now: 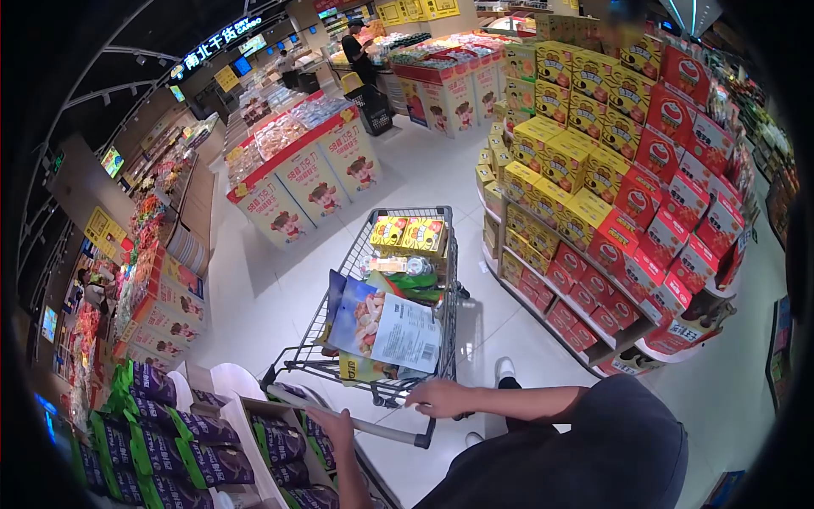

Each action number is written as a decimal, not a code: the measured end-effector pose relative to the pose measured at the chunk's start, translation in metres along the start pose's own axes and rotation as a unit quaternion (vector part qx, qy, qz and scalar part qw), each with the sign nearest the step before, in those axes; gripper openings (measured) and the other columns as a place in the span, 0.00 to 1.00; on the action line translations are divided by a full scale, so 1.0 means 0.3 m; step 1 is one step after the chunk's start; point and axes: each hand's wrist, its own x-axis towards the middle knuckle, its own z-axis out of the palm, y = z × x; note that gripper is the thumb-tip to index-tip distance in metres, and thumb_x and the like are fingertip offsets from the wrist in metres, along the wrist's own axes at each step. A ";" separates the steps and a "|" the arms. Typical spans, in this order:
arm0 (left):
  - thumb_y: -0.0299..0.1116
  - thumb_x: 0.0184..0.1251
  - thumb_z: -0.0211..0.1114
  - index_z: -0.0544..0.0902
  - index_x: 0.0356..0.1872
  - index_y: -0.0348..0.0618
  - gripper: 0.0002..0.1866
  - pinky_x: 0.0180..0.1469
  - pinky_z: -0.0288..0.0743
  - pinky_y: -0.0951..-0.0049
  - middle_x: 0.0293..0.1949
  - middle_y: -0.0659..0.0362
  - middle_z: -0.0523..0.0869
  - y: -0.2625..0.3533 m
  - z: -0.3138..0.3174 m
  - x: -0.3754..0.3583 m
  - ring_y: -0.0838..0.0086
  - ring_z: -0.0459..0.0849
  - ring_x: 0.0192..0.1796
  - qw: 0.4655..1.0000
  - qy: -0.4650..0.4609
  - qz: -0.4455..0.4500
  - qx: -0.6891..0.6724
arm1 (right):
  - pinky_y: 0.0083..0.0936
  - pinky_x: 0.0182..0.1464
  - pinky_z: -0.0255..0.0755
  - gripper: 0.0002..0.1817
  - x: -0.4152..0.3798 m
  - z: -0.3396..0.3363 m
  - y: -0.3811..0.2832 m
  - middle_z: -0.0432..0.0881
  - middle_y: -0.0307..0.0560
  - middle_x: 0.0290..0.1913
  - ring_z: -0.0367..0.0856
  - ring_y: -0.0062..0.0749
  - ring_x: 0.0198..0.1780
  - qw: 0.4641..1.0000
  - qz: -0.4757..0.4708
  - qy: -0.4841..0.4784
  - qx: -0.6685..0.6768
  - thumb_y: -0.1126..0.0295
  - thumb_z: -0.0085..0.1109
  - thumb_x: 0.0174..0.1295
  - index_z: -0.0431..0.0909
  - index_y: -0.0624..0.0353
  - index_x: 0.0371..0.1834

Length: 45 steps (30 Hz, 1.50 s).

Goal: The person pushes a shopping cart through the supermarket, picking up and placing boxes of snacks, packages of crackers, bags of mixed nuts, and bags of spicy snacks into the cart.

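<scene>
A dark wire shopping cart (454,254) stands in front of me, with its handle on my side. My left hand (336,431) is closed around the cart's handle bar (386,430). Over the near right edge of the basket is my right hand (441,397), its fingers loosely bent and apart, with nothing visible in them. In the cart lies a large snack pouch (394,327) with a white label panel. Behind the pouch are a clear plastic pack (407,265), green packaging (415,284) and yellow boxes (411,233).
A tiered display of yellow boxes (564,157) and red boxes (670,195) rises on the right. Purple-and-green bags (182,441) fill a stand close on my left. A printed promotional bin (314,182) stands ahead left. A person in dark clothes (358,55) is further back.
</scene>
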 end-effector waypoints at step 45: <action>0.61 0.31 0.80 0.50 0.76 0.46 0.69 0.69 0.46 0.31 0.69 0.33 0.55 0.926 1.374 0.791 0.43 0.50 0.74 0.876 -0.270 0.273 0.292 | 0.29 0.40 0.77 0.10 -0.047 -0.461 1.090 0.85 0.49 0.32 0.85 0.36 0.36 0.811 0.452 0.347 0.133 0.76 0.50 0.59 0.82 0.61 0.38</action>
